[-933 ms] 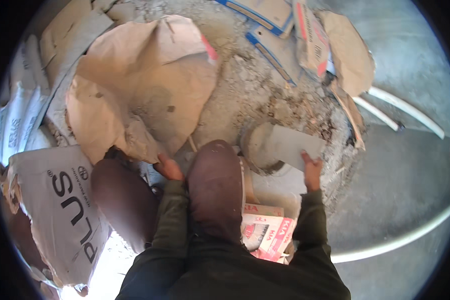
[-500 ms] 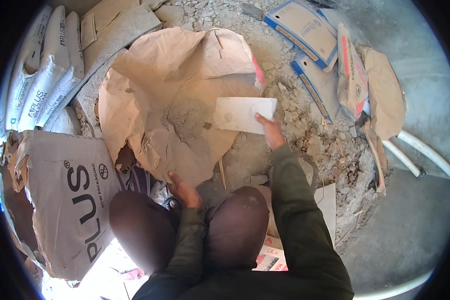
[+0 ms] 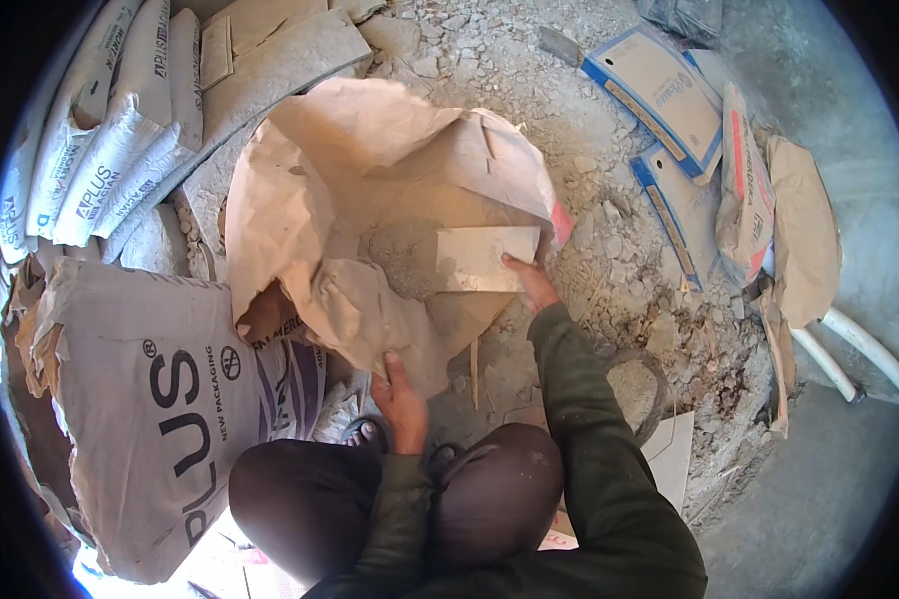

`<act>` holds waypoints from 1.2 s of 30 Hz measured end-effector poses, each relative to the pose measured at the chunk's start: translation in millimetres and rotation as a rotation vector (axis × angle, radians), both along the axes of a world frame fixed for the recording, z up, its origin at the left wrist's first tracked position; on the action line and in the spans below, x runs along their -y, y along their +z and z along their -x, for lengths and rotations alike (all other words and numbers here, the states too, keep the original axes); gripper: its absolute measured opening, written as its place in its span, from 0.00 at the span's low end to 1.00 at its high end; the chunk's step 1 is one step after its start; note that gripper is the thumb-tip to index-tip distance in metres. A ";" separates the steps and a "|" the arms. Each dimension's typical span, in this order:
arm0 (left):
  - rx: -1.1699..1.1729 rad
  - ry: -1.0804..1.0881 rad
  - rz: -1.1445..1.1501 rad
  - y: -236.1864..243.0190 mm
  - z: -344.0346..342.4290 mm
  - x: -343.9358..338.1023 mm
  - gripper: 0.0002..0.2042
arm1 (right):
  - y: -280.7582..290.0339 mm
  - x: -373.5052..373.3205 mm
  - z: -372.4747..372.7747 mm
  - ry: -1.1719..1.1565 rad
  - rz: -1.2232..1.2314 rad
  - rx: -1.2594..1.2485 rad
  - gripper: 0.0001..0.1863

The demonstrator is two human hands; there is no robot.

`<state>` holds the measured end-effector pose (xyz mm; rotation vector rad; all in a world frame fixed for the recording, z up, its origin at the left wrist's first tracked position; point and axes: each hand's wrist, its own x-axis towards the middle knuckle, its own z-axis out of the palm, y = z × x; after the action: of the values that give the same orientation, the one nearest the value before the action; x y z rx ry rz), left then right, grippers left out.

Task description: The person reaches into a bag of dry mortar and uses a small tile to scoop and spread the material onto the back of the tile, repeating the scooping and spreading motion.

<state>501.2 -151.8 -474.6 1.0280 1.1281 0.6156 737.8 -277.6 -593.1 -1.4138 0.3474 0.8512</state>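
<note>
A large crumpled brown paper sheet (image 3: 370,130) lies on the ground before my knees, its edges standing up like a shallow bowl. Grey powder (image 3: 390,248) is heaped in its middle. At the sheet's near edge, my left hand (image 3: 404,407) pinches the paper, thumb on top. My right hand (image 3: 534,285) grips the right end of a flat off-white rectangular piece (image 3: 484,258), perhaps a tile or board. That piece's left end reaches to the powder; whether it touches the powder I cannot tell.
Filled sacks (image 3: 120,150) lean at the far left, with a torn, printed paper sack (image 3: 150,399) nearer. Blue-edged flat boxes (image 3: 659,95) and another sack (image 3: 744,190) lie far right. White pipes (image 3: 869,349) rest at the right. Rubble (image 3: 609,240) surrounds the paper.
The paper's near left side has been raised and folded inward by my left hand. The off-white piece has moved left over the paper toward the powder. The whole view has shifted slightly.
</note>
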 end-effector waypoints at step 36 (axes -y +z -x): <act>-0.042 -0.006 0.114 11.1 -27.1 17.1 0.27 | 221.2 302.3 140.1 -0.696 -0.012 0.271 0.20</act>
<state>528.4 -168.9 -463.5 0.9499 1.1832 0.5207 597.7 -579.9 -371.9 -1.2499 0.5756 0.0931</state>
